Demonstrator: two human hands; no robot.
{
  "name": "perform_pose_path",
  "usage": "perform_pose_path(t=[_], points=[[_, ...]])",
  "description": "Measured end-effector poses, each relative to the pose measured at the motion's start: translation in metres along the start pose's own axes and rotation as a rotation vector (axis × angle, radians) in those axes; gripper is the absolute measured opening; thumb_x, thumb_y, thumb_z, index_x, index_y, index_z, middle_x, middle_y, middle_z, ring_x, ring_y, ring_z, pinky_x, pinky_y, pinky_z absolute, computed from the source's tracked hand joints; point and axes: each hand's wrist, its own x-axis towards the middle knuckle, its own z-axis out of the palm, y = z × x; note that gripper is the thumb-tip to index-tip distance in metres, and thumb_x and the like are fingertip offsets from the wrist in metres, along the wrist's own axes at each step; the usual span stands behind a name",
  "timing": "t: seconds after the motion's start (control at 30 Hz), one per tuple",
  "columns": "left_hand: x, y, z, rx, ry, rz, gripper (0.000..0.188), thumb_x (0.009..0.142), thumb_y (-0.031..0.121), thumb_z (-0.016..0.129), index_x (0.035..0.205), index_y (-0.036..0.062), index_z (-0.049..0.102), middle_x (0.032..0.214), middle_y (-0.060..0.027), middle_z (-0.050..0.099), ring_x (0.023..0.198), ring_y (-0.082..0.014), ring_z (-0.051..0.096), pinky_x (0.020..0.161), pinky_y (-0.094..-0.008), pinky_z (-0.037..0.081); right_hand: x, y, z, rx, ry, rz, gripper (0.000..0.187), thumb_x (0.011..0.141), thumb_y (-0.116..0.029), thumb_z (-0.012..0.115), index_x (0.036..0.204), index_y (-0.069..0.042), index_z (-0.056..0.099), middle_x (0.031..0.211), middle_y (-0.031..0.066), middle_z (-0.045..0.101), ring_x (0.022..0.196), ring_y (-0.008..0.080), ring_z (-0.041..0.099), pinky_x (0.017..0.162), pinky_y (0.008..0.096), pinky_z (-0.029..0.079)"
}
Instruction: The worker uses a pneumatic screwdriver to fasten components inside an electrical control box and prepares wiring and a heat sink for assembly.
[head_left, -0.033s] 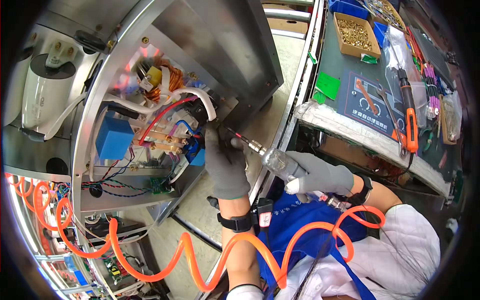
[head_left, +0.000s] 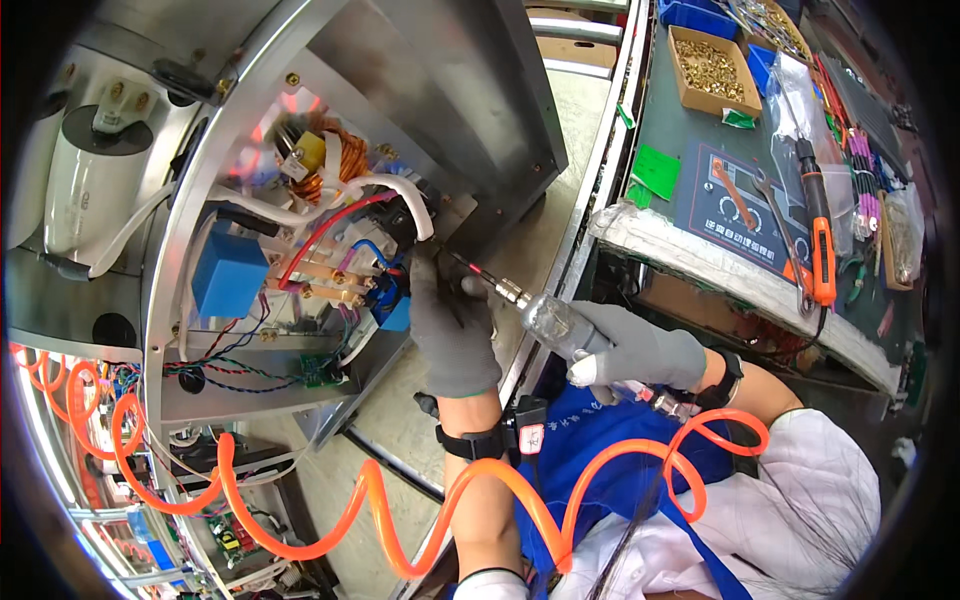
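In a grey glove, my right hand [head_left: 645, 350] is wrapped round an air screwdriver [head_left: 560, 325] with a clear-wrapped body. Its thin bit [head_left: 470, 264], with a red band, points up-left to the fingertips of my left hand [head_left: 452, 335]. That hand, also gloved, has its fingers curled by the lower end of a thick white-sleeved cable [head_left: 405, 198]; what they pinch is hidden. Both are at the open side of a metal cabinet [head_left: 185, 225]. Inside sit a copper-wire coil [head_left: 345, 160], a blue block [head_left: 228, 275], copper bars [head_left: 335, 295] and a red cable [head_left: 325, 232].
An orange coiled air hose [head_left: 480, 475] crosses in front of my forearms. On the right bench lie a box of brass fasteners [head_left: 712, 70], a printed panel [head_left: 735, 215], a wrench [head_left: 785, 225] and an orange-black screwdriver [head_left: 820, 235]. More cabinets with wiring stand lower left.
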Motion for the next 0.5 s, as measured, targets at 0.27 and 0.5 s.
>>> perform_pose_path(t=[0.27,0.5], points=[[0.005,-0.005,0.023,0.155,0.162,0.340,0.026,0.103,0.022,0.055,0.125,0.0086,0.057,0.100,0.0006,0.059,0.083,-0.0067,0.052,0.063,-0.0191,0.045,0.005,-0.005,0.006,0.119,0.004,0.005,0.058,0.082,-0.024,0.074,0.129,-0.002,0.047,0.082,0.0077,0.061,0.054,0.0159,0.063,0.046,0.0288,0.050],[0.018,0.004,0.034,-0.649,0.388,-0.022,0.021,0.101,0.024,0.061,0.117,0.0105,0.061,0.093,0.0007,0.062,0.071,-0.0086,0.053,0.058,-0.0221,0.045,0.007,-0.002,0.006,0.064,0.021,0.010,0.056,0.082,-0.025,0.073,0.127,-0.002,0.048,0.079,0.0078,0.061,0.051,0.0162,0.062,0.045,0.0287,0.051]])
